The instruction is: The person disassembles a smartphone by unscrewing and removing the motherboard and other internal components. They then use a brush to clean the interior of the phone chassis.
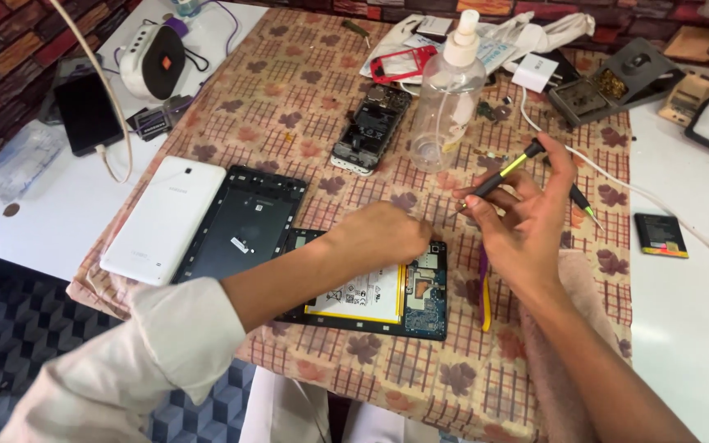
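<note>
An opened tablet (387, 299) lies on the patterned cloth, its white battery and blue circuit board exposed. My left hand (383, 232) rests on the tablet's upper edge with curled fingers, pressing down on it. My right hand (527, 205) hovers just right of the tablet and holds a small black and yellow screwdriver (498, 175), tip pointing down-left toward the board. A second screwdriver (582, 202) lies behind my right hand.
The tablet's black inner frame (244, 226) and white back cover (166, 217) lie to the left. A dismantled phone (371, 127), a clear spray bottle (449, 94), a soldering station (617, 82), a small battery (660, 235) and a black phone (88, 111) surround the work spot.
</note>
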